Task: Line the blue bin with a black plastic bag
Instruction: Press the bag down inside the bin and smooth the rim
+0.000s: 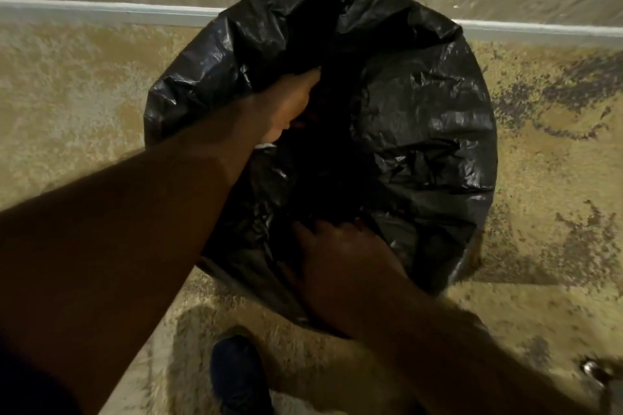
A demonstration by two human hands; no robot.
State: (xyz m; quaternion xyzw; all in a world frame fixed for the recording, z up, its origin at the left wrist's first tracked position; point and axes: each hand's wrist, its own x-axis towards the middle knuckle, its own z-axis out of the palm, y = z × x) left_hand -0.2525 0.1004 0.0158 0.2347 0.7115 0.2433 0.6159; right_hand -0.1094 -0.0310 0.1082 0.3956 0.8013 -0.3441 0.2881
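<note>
Head view: a black plastic bag (421,118) already drapes over the blue bin's rim on the floor, left hand (290,104) gripping a fold inside, right hand (337,256) pressing flat, fingers spread; tugging could pull the rim loose.

Showing one black plastic bag (421,104), two bare hands — left hand (290,108), right hand (340,256) — and one dark shoe (239,377).

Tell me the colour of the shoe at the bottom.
Dark blue shoe, seen in the head view.
</note>
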